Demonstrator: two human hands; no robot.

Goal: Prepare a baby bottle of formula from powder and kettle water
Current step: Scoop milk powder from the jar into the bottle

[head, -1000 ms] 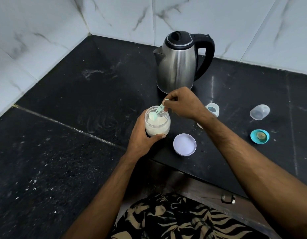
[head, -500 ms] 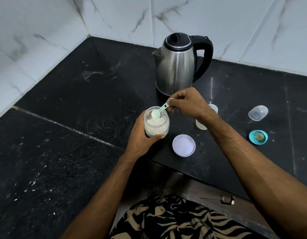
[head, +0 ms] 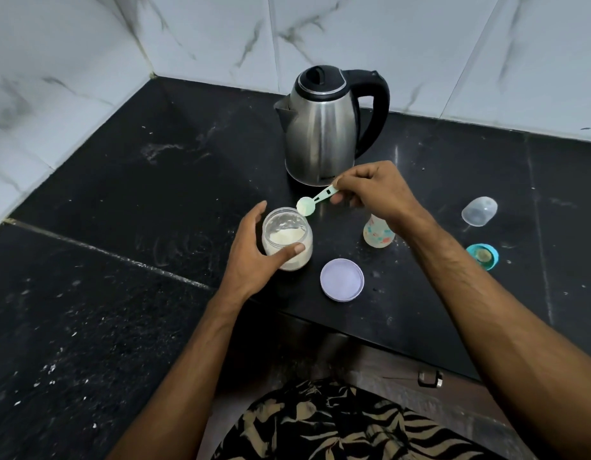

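A clear open jar of white formula powder (head: 287, 239) stands on the black counter (head: 154, 194). My left hand (head: 254, 257) holds it round its side. My right hand (head: 377, 190) pinches the handle of a pale green scoop (head: 312, 203) filled with powder, held just above and right of the jar's rim. The baby bottle (head: 377, 234), patterned and open, stands under my right wrist, partly hidden. A steel kettle (head: 324, 127) with a black handle stands behind.
The jar's lilac lid (head: 342, 279) lies near the counter's front edge. At the right lie a clear bottle cap (head: 479, 210) and a teal ring with the teat (head: 482, 256). Marble-tiled walls close off the back and left.
My right hand has lifted the scoop out of the jar and moved it up and right, heaped with powder. The left hand has kept hold of the jar.
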